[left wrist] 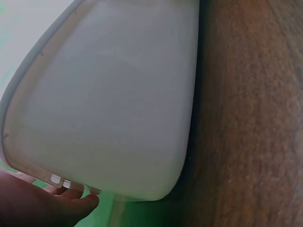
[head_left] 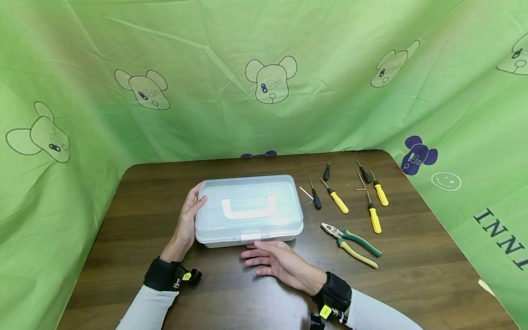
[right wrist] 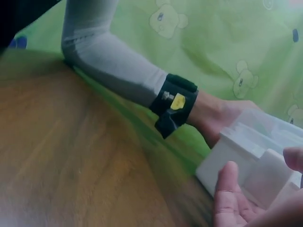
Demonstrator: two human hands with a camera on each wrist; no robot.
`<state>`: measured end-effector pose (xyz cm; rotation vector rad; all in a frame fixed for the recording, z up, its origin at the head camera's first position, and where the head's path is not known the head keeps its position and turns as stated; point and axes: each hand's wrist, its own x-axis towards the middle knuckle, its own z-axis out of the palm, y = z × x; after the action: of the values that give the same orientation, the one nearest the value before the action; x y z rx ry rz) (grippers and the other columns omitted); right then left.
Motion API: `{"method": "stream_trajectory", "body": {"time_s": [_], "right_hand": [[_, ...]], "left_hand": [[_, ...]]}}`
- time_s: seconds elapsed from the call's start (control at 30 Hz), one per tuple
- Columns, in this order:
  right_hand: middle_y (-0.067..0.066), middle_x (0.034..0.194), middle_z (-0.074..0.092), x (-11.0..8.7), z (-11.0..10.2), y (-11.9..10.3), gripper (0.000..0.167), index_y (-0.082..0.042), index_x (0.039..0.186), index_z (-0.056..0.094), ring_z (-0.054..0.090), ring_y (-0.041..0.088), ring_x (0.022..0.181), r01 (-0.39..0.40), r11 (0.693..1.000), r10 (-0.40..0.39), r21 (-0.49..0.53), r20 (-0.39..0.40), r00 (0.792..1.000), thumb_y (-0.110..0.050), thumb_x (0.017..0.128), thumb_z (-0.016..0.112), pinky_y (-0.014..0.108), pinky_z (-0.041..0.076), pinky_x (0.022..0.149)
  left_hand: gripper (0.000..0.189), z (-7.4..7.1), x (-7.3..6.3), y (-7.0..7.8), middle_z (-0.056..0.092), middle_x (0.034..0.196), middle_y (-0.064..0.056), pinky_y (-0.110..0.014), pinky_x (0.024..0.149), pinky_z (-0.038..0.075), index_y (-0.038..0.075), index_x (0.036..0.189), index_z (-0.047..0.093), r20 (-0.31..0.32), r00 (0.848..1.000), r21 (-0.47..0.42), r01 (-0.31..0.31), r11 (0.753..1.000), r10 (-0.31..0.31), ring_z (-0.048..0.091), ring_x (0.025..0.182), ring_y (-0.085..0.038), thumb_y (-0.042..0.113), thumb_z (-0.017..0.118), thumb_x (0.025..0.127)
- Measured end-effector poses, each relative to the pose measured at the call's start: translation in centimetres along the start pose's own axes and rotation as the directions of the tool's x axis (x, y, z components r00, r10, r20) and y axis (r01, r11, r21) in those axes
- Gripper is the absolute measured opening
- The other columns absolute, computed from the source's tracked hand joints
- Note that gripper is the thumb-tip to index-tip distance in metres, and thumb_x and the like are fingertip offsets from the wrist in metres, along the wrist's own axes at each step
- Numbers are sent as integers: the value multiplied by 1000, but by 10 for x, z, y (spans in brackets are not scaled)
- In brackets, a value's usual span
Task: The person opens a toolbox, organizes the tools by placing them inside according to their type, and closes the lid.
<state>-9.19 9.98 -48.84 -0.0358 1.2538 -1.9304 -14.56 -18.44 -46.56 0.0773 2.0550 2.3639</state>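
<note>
Plastic box (head_left: 249,206), lid down, on the desk (head_left: 222,288) between two hands.
The box is a shallow rounded rectangle in cloudy, bluish-white plastic, its translucent lid (head_left: 255,189) set with a white U-shaped handle (head_left: 249,214) lying flat and a white latch (head_left: 250,237) at the middle of the front edge; the base below is an opaque off-white. The left hand (head_left: 187,222) grasps the box's left side, thumb against the lid's edge and the other fingers toward the rear corner. The right hand's (head_left: 284,263) fingers are released and spread loosely before the front, thumb tip just under the latch; I cannot tell whether it touches.
</note>
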Motion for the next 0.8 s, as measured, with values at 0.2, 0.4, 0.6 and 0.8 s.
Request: {"method": "stream_trajectory", "body": {"time_s": [0.2,0.4,0.6,0.8], "right_hand": [[13,126,76,2,4,3,60,9,147,51,73,18,107,1,998,2,56,-54,999,-34,107,63,28,57,85],[10,122,77,4,8,5,60,7,143,55,72,16,103,-2,998,8,66,-87,996,-39,107,63,26,55,81],[9,118,78,5,11,5,61,6,141,58,73,16,101,-5,998,13,70,-112,994,-43,105,64,26,55,80],[9,117,78,6,12,4,66,7,142,56,73,15,99,-7,999,12,46,-112,994,-48,105,63,25,55,79]], "left_hand": [[62,0,1,-1,32,165,-9,-36,124,18,8,167,20,26,1000,-5,-9,1000,10,25,155,-19,19,41,111],[62,0,0,0,32,165,-11,-33,124,18,6,167,20,19,1000,8,-21,1000,21,24,155,-19,17,42,110],[64,2,0,1,31,166,-13,-32,121,21,6,166,20,16,1000,22,-19,1000,19,25,154,-21,17,45,109],[66,3,-1,1,33,164,-11,-27,112,31,8,166,21,17,1000,13,-4,1000,4,32,146,-20,14,49,107]]}}
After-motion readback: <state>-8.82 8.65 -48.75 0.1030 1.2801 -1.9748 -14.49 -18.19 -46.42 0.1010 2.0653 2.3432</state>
